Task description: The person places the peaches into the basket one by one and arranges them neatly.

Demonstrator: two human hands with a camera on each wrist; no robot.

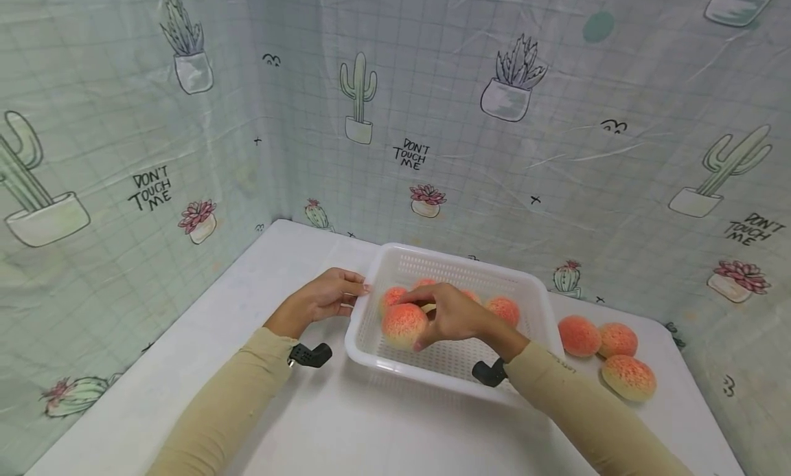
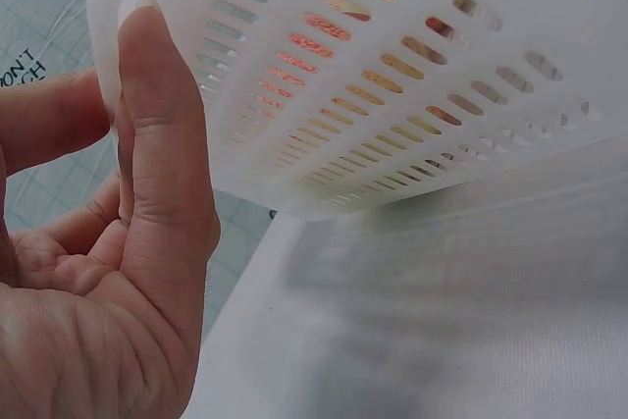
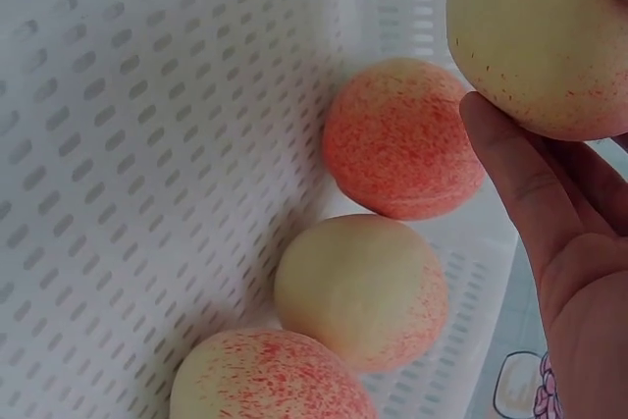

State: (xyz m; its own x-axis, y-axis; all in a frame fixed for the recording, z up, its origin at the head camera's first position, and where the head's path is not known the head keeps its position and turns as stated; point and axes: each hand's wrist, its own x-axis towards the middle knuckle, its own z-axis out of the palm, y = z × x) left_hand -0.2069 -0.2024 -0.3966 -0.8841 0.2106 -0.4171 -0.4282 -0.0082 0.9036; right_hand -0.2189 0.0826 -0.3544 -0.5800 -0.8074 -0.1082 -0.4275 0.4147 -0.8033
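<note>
A white perforated plastic basket (image 1: 426,374) stands on the table. At its left end my left hand (image 1: 324,294) pinches the rim, with the thumb (image 2: 162,134) along one side and fingers on the other. My right hand (image 1: 454,312) holds a red-and-yellow peach (image 1: 404,326) between thumb and fingers, over the left part of the basket. Several more peaches lie inside, among them a red one (image 3: 402,139) and a mostly yellow one (image 3: 363,287) in the right wrist view. In the head view my right hand partly covers them.
Three peaches, one redder (image 1: 579,335) than the others, sit together on the white table (image 1: 296,421) right of the basket. A curtain (image 1: 432,64) printed with cacti hangs behind the table and along both sides.
</note>
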